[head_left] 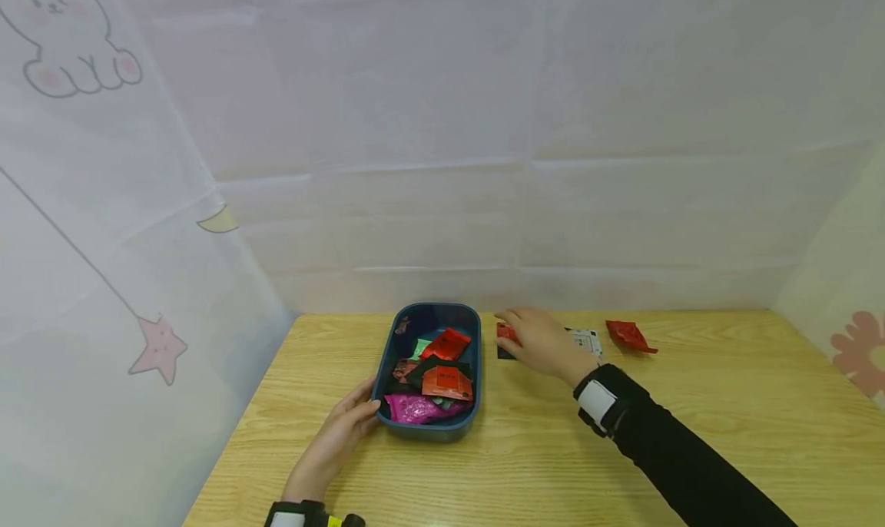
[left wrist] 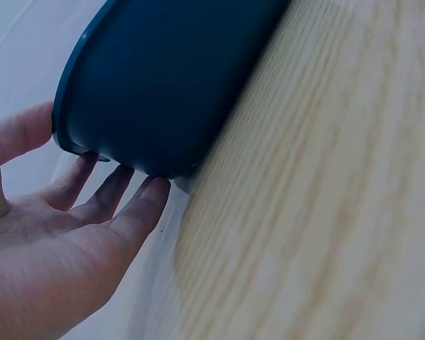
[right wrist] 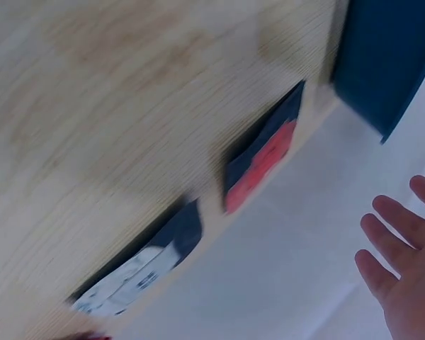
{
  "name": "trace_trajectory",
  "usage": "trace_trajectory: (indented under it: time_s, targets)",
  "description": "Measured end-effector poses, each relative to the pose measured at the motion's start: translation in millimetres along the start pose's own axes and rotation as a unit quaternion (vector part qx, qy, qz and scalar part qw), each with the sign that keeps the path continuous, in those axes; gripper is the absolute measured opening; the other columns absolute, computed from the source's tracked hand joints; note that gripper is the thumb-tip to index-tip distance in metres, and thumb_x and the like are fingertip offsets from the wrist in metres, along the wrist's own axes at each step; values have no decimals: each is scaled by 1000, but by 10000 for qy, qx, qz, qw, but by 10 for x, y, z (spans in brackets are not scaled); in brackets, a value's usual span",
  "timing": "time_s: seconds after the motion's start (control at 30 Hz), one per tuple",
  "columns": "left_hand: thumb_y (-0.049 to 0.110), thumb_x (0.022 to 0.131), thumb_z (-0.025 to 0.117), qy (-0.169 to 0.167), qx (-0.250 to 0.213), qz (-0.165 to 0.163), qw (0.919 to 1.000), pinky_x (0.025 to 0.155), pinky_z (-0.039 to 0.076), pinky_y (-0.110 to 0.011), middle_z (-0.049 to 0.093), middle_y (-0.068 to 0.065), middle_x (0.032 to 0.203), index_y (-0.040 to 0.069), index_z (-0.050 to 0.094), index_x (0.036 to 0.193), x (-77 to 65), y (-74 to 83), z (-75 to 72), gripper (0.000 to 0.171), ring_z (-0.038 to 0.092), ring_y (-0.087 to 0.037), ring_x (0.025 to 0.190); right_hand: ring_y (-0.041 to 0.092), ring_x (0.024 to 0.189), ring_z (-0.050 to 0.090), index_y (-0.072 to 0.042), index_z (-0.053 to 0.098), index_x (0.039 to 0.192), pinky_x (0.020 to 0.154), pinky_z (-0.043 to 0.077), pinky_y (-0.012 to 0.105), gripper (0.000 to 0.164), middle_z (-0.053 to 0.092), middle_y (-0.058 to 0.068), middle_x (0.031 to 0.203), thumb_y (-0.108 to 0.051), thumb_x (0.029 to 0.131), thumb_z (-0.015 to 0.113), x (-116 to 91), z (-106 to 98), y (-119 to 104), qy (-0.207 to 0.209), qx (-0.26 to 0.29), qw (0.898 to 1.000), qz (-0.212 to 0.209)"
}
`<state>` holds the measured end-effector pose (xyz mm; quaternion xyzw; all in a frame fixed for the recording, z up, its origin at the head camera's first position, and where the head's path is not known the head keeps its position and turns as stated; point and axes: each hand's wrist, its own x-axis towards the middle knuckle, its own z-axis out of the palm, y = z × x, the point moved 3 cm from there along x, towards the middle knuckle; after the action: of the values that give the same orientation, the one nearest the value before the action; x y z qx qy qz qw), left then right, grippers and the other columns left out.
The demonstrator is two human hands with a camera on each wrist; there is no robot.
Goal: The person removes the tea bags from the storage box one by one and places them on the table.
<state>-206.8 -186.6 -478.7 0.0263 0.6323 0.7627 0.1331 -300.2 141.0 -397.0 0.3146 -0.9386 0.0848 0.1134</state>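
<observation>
A dark blue plastic bin (head_left: 430, 433) stands on the table, filled with several small foil packets: red, black-and-orange, green, and a pink one (head_left: 418, 409) at its near end. My left hand (head_left: 342, 427) holds the bin at its near left corner, thumb at the rim and fingertips against the outer wall (left wrist: 163, 78). To the right of the bin, my right hand (head_left: 542, 343) hovers with fingers spread, holding nothing. Below it lie a red-and-black packet (right wrist: 265, 159) and a black-and-white packet (right wrist: 142, 276), partly covered by the hand in the head view.
Farther right lies a crumpled red packet (head_left: 629, 336) near the table's back edge. A pale printed cloth (head_left: 429, 166) hangs behind the wooden table (head_left: 539, 465), with similar cloth along both sides.
</observation>
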Motion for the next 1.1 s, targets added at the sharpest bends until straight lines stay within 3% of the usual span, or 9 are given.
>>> trace_trajectory:
  time_s: [0.33,0.63,1.1]
  targets:
    - [10,101,51,55,7,-6,10000,116,27,-46,12,-25,161,-4,18,156,1,6,0,66,22,-38,145,34,126,52,-8,57,139,106,41,51,52,55,15,137,-40,99,60,151,49,-454,-781,539,9954,-156]
    - [10,101,50,5,22,-5,10000,116,28,-46,12,-25,161,-3,17,156,-9,15,-6,65,21,-38,145,29,124,54,-9,55,140,106,43,47,57,57,11,136,-46,97,60,246,144,-768,-996,519,9913,-682]
    - [12,102,51,-58,22,2,10000,114,31,-41,10,-23,162,0,17,157,-10,8,1,65,21,-35,146,28,130,50,-9,49,146,108,40,48,71,54,10,142,-53,92,64,302,274,-1017,-1628,691,9819,-682]
